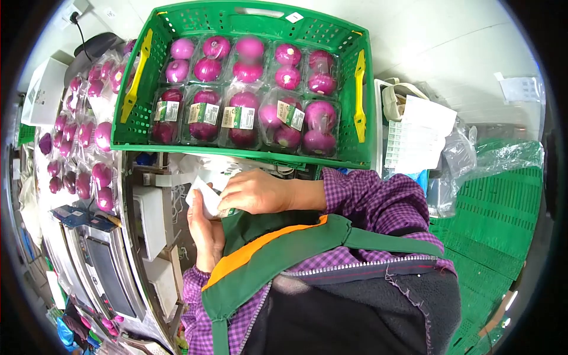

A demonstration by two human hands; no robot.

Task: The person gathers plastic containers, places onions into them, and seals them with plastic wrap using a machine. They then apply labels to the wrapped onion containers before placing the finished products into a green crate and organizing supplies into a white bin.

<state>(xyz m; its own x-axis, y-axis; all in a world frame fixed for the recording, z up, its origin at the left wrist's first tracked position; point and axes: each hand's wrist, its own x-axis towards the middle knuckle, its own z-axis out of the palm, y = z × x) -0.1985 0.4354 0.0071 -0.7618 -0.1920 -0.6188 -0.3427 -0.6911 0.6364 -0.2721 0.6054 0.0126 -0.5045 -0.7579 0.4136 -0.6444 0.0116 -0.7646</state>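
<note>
My left hand (pixel 205 231) holds a small white roll or stack of labels (pixel 204 195) just below the green crate (pixel 248 155). Bent over the same item from the right, my right hand (pixel 254 192) has its fingertips pressed together at the white piece; what they pinch is too small to tell. Inside the crate lie clear packs of purple onions (pixel 287 77) in two rows. Several packs in the nearer row bear a printed label (pixel 238 117); the pack at its right end (pixel 319 127) shows none.
More packed onions (pixel 84 135) are piled on the left, above a metal-framed machine (pixel 109 275). Papers (pixel 421 135) and clear plastic bags (pixel 455 157) lie right of the crate. Stacked green crates (pixel 491 225) stand at the far right. A black cable (pixel 80 35) hangs at upper left.
</note>
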